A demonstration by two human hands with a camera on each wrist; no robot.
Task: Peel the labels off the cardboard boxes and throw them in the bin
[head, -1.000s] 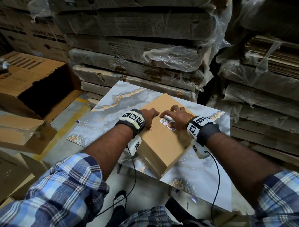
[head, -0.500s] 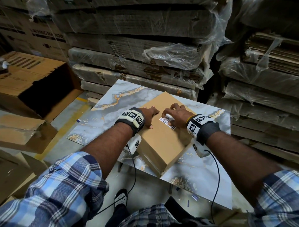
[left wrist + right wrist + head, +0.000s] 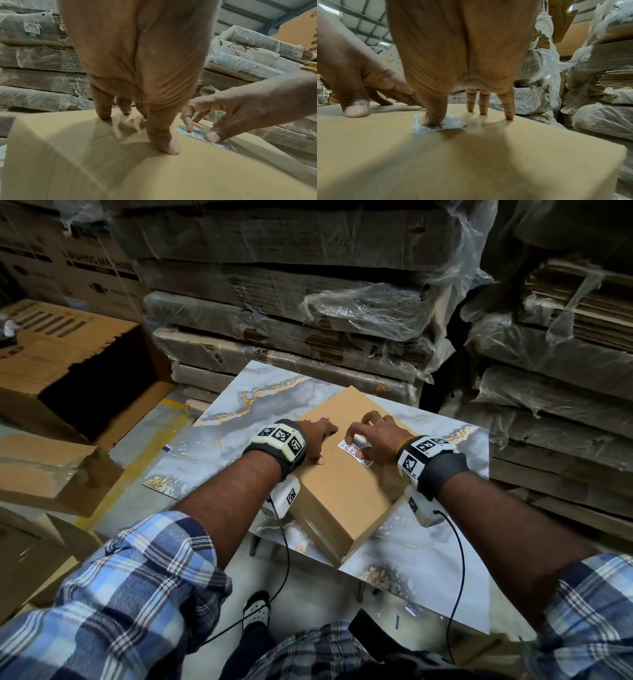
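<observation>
A plain brown cardboard box (image 3: 342, 494) lies on a marble-patterned table (image 3: 239, 419). On its top is a small white barcode label (image 3: 352, 448). My left hand (image 3: 317, 436) presses on the box top just left of the label, with fingers and thumb spread. My right hand (image 3: 376, 433) works on the label (image 3: 199, 134). Its thumb presses the label's middle (image 3: 450, 123), and its curled index fingertip digs at the far end, which is lifted a little. The three other right fingers rest straight on the box (image 3: 471, 162).
Plastic-wrapped stacks of flattened cardboard (image 3: 291, 302) rise just behind the table and also on the right (image 3: 548, 371). A large open carton (image 3: 68, 364) stands on the left, with flat cardboard (image 3: 44, 474) in front of it. My sandalled foot (image 3: 257, 611) is under the table's near edge.
Both hands stay on the box. The right thumb and index finger shift slightly on the label. The box and left hand have not moved.
</observation>
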